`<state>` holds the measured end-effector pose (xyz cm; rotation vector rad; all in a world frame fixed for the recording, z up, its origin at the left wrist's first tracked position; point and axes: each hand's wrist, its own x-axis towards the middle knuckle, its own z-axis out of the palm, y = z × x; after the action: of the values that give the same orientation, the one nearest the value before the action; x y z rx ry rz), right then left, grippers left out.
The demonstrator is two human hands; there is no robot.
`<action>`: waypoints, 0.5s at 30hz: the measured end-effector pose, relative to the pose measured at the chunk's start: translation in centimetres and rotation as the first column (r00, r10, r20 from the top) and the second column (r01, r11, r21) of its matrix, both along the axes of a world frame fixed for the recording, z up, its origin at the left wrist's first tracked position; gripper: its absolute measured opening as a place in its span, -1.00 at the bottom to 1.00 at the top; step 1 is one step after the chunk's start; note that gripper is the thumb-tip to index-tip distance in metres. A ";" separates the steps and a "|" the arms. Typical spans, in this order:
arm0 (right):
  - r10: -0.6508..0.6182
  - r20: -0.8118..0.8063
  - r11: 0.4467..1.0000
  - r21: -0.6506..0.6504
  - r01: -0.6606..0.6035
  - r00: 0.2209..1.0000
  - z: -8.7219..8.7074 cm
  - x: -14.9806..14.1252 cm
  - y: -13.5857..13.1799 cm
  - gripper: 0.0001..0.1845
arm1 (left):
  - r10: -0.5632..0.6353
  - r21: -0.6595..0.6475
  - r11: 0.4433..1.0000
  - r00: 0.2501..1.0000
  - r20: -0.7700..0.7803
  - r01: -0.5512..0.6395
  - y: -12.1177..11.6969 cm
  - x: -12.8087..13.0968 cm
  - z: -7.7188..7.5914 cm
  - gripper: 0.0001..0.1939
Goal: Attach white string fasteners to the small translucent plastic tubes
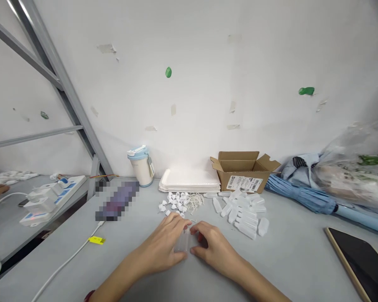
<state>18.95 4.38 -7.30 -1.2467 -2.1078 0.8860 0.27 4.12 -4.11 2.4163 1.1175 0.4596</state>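
Leaning over the grey desk [255, 277], the person has both hands close together in front of them, at work on one small clear piece [183, 243]. From where I stand, the left hand [159, 247] seems to be closed around it, fingers over the top and thumb low down. The right hand [222, 251] is curled just beside it, thumb and fingertips apart and facing the piece; whether they touch it, I can't tell.

As for how far things have got, I'd say there is plenty lying loose. A good many translucent bottles [247, 219] are spread out beyond the right hand, most of them on their sides, some overlapping. White caps [174, 206] lie in a heap just beyond the left hand, with a tangle of pale cords [195, 201] right beside them. I can't make out a white cap seated on any of those bottles, so nothing looks finished to me, though the clear ones are hard to read. One piece is being handled; the others lie apart from the hands.

Behind the heaps there's a stack of flat white packets [190, 182], and next to it a cardboard box [244, 167] with its flaps up; I can't see down to its bottom. A blue-lidded cup [140, 170] stands to the left of the stack.
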 end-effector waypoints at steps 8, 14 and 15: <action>-0.102 0.022 0.981 0.167 0.097 0.995 0.2 1.9 1.5 -0.78 | 0.068 0.003 0.998 0.997 0.039 -0.068 2.2 -0.3 0.5 -0.63; -0.341 0.327 0.793 0.603 0.083 0.881 -0.6 3.6 3.5 -0.73 | 0.192 0.172 0.966 0.981 0.011 -0.191 6.7 0.4 -0.4 -0.85; -0.381 0.366 0.760 0.647 0.062 0.849 -0.8 3.8 3.7 -0.73 | 0.216 0.195 0.958 0.976 0.004 -0.213 7.2 0.8 -0.5 -0.87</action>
<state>22.72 8.10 -8.06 -1.3908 -2.2507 -0.2796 1.04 11.34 -4.65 2.4770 1.4103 0.6452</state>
